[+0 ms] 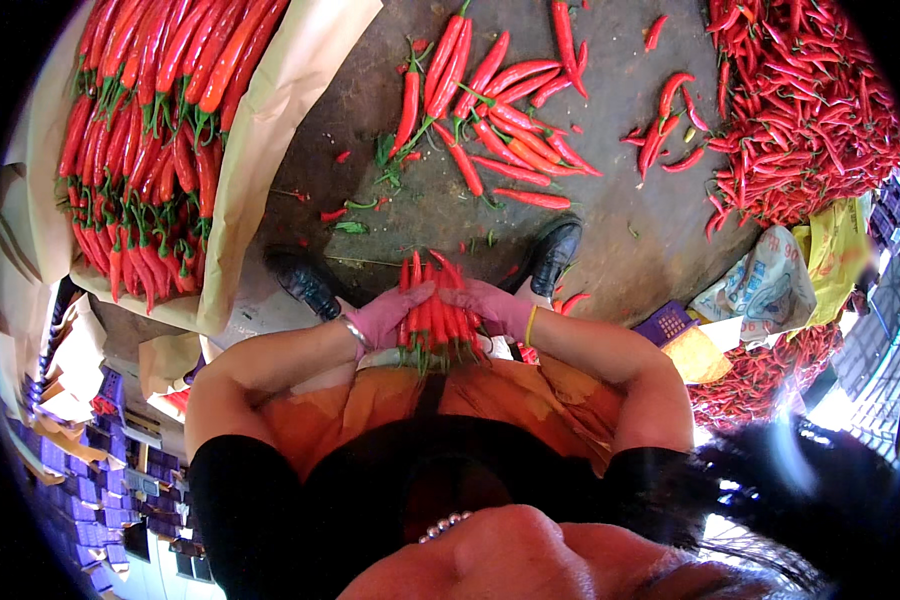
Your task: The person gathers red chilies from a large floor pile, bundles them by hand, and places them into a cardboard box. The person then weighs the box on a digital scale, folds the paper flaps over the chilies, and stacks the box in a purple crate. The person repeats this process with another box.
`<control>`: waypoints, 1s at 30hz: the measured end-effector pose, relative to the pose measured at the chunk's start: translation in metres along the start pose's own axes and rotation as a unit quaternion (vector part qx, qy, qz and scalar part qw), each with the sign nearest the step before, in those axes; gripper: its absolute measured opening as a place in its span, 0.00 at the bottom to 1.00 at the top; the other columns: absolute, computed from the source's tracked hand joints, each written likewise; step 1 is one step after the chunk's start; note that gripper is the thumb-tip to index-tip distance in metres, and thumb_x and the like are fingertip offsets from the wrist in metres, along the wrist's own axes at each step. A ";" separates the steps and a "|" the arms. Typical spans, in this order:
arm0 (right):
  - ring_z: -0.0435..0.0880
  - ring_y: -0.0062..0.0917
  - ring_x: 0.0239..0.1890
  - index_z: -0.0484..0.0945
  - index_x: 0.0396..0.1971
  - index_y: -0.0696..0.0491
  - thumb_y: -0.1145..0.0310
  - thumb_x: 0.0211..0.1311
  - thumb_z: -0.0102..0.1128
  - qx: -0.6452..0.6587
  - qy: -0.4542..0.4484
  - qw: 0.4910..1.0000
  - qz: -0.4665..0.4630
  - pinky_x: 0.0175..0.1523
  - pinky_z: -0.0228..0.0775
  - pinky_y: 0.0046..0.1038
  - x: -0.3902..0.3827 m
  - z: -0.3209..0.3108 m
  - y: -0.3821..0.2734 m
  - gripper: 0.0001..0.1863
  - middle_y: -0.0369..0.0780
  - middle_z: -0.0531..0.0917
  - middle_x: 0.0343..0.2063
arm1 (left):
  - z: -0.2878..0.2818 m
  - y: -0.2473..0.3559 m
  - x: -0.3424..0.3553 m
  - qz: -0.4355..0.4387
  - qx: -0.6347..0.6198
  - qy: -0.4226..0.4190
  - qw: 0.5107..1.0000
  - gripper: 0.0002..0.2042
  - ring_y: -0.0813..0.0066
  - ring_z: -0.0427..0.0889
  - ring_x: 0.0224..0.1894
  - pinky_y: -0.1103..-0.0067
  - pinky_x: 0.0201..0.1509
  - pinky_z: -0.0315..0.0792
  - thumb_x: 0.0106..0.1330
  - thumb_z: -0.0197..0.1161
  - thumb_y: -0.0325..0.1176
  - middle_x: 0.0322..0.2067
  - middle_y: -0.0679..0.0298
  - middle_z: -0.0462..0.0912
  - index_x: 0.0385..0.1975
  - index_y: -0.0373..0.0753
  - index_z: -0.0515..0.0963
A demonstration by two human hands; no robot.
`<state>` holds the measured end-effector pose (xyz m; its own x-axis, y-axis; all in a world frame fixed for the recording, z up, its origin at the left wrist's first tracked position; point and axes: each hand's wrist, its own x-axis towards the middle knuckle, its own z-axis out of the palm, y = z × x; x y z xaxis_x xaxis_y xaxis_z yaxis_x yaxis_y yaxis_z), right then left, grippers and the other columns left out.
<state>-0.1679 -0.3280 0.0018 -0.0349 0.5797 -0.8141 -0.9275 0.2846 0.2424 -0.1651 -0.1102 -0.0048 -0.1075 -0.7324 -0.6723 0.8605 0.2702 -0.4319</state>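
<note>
Between my two hands is a bunch of red chili peppers point(436, 312), its green stems pointing toward my body and the red tips away. My left hand point(382, 316), in a pink glove, wraps the left side of the bunch. From the right, my right hand point(498, 306), also gloved in pink, presses against the other side. Both sets of fingers are closed on the peppers. Beyond them, loose red chili peppers point(515, 130) lie scattered on the dark floor point(320, 190).
At the left stands a paper-lined box point(245, 190) packed with rows of chili peppers point(150, 150). A large heap of chili peppers point(810, 110) fills the far right. Plastic sacks point(760, 285) and a purple crate point(663, 325) lie nearer. My shoes point(308, 285) flank the bunch.
</note>
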 end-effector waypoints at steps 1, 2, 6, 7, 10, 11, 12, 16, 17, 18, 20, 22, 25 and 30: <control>0.83 0.29 0.50 0.70 0.59 0.55 0.60 0.65 0.64 -0.009 -0.007 0.999 -0.032 0.56 0.76 0.35 -0.006 0.007 0.001 0.27 0.42 0.81 0.52 | 0.008 -0.001 -0.006 0.031 0.028 0.004 0.999 0.22 0.64 0.81 0.52 0.67 0.55 0.78 0.73 0.55 0.44 0.54 0.58 0.78 0.61 0.38 0.67; 0.82 0.29 0.51 0.69 0.60 0.54 0.60 0.64 0.65 -0.007 -0.031 0.998 -0.047 0.56 0.76 0.35 -0.017 0.021 -0.002 0.28 0.42 0.80 0.53 | 0.014 -0.004 -0.012 0.072 0.059 0.004 0.996 0.22 0.64 0.82 0.52 0.67 0.55 0.78 0.73 0.56 0.44 0.54 0.57 0.79 0.61 0.38 0.68; 0.82 0.28 0.51 0.68 0.60 0.54 0.60 0.65 0.64 0.008 -0.076 0.996 -0.051 0.57 0.76 0.35 -0.034 0.041 -0.014 0.28 0.41 0.80 0.53 | 0.023 -0.002 -0.020 0.138 0.105 0.000 0.985 0.23 0.63 0.82 0.53 0.66 0.56 0.78 0.72 0.57 0.44 0.54 0.56 0.79 0.60 0.37 0.68; 0.82 0.28 0.51 0.69 0.59 0.54 0.61 0.65 0.64 0.019 -0.073 0.997 -0.035 0.57 0.76 0.35 -0.033 0.038 -0.011 0.26 0.41 0.81 0.52 | 0.022 -0.001 -0.020 0.123 0.094 0.000 0.988 0.23 0.63 0.81 0.53 0.66 0.57 0.78 0.72 0.57 0.45 0.54 0.56 0.79 0.60 0.37 0.68; 0.84 0.29 0.47 0.72 0.56 0.56 0.60 0.67 0.62 0.023 0.018 0.997 0.065 0.56 0.76 0.36 -0.008 0.015 -0.011 0.23 0.41 0.83 0.48 | 0.015 0.013 -0.011 0.009 0.028 0.019 0.999 0.23 0.64 0.80 0.55 0.66 0.58 0.77 0.71 0.57 0.45 0.54 0.56 0.79 0.60 0.37 0.68; 0.85 0.30 0.46 0.73 0.56 0.56 0.61 0.67 0.61 0.029 0.028 0.997 0.064 0.55 0.77 0.36 -0.002 0.013 -0.011 0.22 0.41 0.84 0.46 | 0.011 0.014 -0.008 0.003 0.014 0.011 1.000 0.23 0.64 0.80 0.55 0.66 0.58 0.77 0.72 0.57 0.45 0.54 0.56 0.79 0.60 0.37 0.69; 0.85 0.30 0.45 0.73 0.55 0.56 0.61 0.68 0.60 0.034 0.039 0.997 0.064 0.54 0.77 0.36 0.003 0.012 -0.010 0.21 0.41 0.85 0.45 | 0.008 0.014 -0.006 -0.002 -0.002 0.004 1.000 0.23 0.65 0.80 0.55 0.67 0.58 0.77 0.72 0.57 0.46 0.53 0.56 0.80 0.59 0.37 0.69; 0.86 0.31 0.45 0.74 0.55 0.55 0.62 0.69 0.58 0.016 0.001 0.997 0.070 0.54 0.78 0.37 0.005 0.001 -0.003 0.19 0.41 0.86 0.43 | 0.014 0.015 -0.013 -0.014 0.010 -0.025 1.000 0.23 0.68 0.81 0.54 0.71 0.59 0.76 0.71 0.58 0.45 0.50 0.59 0.82 0.59 0.37 0.70; 0.83 0.32 0.51 0.72 0.57 0.56 0.62 0.70 0.56 0.020 0.009 0.998 0.065 0.57 0.76 0.38 -0.007 0.018 -0.009 0.21 0.43 0.83 0.50 | 0.028 0.027 -0.024 0.024 0.114 0.017 0.993 0.23 0.70 0.81 0.52 0.72 0.58 0.76 0.71 0.60 0.44 0.49 0.60 0.82 0.59 0.37 0.70; 0.81 0.33 0.54 0.69 0.60 0.56 0.62 0.69 0.57 0.018 -0.025 0.999 0.013 0.58 0.75 0.39 -0.022 0.045 -0.019 0.23 0.43 0.80 0.54 | 0.048 0.035 -0.042 0.063 0.208 0.067 0.974 0.23 0.72 0.81 0.51 0.73 0.56 0.76 0.70 0.61 0.44 0.49 0.61 0.82 0.59 0.37 0.70; 0.78 0.34 0.58 0.65 0.63 0.56 0.65 0.69 0.57 0.004 -0.086 0.994 -0.067 0.61 0.73 0.41 -0.040 0.099 -0.043 0.26 0.43 0.76 0.59 | 0.051 0.043 -0.063 0.193 0.329 0.099 0.919 0.26 0.81 0.78 0.47 0.78 0.52 0.75 0.66 0.67 0.42 0.47 0.66 0.82 0.60 0.37 0.70; 0.75 0.35 0.61 0.63 0.65 0.56 0.68 0.68 0.57 -0.015 -0.133 0.980 -0.146 0.65 0.69 0.42 -0.049 0.152 -0.063 0.27 0.42 0.74 0.60 | 0.088 0.090 -0.123 0.305 0.403 0.030 0.863 0.29 0.82 0.76 0.49 0.77 0.54 0.73 0.63 0.70 0.41 0.48 0.67 0.81 0.61 0.36 0.70; 0.75 0.33 0.60 0.64 0.64 0.56 0.70 0.68 0.56 -0.096 -0.232 0.926 -0.281 0.65 0.69 0.41 -0.055 0.264 -0.092 0.25 0.41 0.75 0.59 | 0.115 0.152 -0.214 0.434 0.490 0.031 0.755 0.30 0.80 0.74 0.52 0.76 0.59 0.72 0.62 0.70 0.41 0.51 0.65 0.80 0.61 0.35 0.69; 0.77 0.30 0.58 0.69 0.60 0.53 0.71 0.69 0.56 -0.053 -0.215 0.891 -0.395 0.62 0.71 0.39 0.038 0.380 -0.110 0.20 0.39 0.78 0.55 | 0.118 0.261 -0.351 0.369 0.616 0.055 0.694 0.30 0.76 0.76 0.55 0.74 0.61 0.72 0.61 0.70 0.35 0.54 0.61 0.79 0.62 0.35 0.68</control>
<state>0.0743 -0.0469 0.1449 0.7700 0.4760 -0.4249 -0.6299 0.6732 -0.3874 0.1562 0.1436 0.1889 0.6095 -0.6079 -0.5088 0.4678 -0.2424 0.8499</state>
